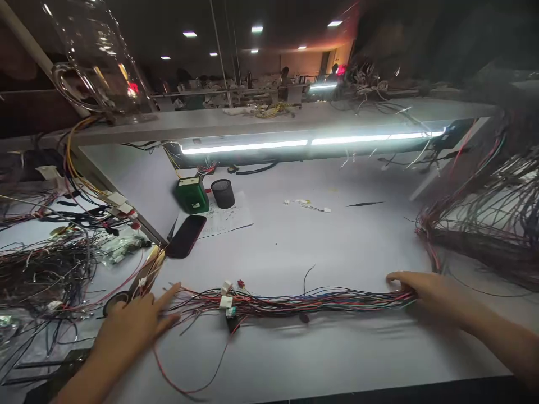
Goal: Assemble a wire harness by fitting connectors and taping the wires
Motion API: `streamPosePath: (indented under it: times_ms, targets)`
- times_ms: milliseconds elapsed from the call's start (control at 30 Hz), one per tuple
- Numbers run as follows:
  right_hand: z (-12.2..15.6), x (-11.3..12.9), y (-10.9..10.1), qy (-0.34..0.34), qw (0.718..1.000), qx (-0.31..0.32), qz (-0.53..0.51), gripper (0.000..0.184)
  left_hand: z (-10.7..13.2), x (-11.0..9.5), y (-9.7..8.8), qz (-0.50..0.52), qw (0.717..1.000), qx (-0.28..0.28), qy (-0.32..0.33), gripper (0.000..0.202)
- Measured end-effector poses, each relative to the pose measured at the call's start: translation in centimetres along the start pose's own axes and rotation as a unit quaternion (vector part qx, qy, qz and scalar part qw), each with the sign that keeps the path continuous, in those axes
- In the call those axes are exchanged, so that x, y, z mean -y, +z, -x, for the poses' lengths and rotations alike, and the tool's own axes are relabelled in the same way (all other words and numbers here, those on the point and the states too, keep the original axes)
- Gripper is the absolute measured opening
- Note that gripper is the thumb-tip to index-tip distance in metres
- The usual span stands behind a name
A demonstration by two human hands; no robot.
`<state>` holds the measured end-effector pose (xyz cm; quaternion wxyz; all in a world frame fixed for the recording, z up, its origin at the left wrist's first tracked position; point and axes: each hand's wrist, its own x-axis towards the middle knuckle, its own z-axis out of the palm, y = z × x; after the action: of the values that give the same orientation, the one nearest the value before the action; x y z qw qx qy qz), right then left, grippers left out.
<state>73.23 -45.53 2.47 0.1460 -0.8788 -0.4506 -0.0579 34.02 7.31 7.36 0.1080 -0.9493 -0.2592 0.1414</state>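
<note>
A long bundle of thin coloured wires (pixel 303 302) lies stretched across the white table (pixel 295 247) in front of me, with small white connectors (pixel 226 302) near its left end. My left hand (pixel 135 321) rests on the left end, fingers stretched out flat over the loose wire tips. My right hand (pixel 421 289) lies on the right end of the bundle, its fingers closed over the wires and pressing them down.
A dark red phone (pixel 186 236), a green box (pixel 192 194), a black cup (pixel 223 193) and a paper sheet (pixel 225 220) sit further back. Tangled wires (pixel 46 264) fill the left side, a big wire mass (pixel 484 224) the right. A lit shelf (pixel 311 141) runs across the back.
</note>
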Motion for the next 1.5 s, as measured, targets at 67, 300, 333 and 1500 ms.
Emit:
streamPosePath:
  times_ms: [67,300,333,1500]
  targets:
    - [-0.4,1.5,-0.7,-0.066,0.991,0.109,-0.041,0.042,0.1,0.8,0.1,0.005,0.999,-0.012,-0.032,0.056]
    - [-3.8,13.4,-0.9,-0.118,0.981,0.135,-0.07,0.052,1.2,-6.0,-2.2,0.141,0.969,-0.16,0.122,0.044]
    - [-4.3,15.3,-0.2,-0.128,0.979,0.139,-0.074,0.057,1.4,-7.7,-2.4,0.167,0.958,-0.148,0.179,0.049]
    - [-6.8,21.8,8.2,-0.298,0.943,-0.009,-0.149,0.019,-0.8,-12.8,1.2,0.31,0.931,-0.193,0.013,0.053]
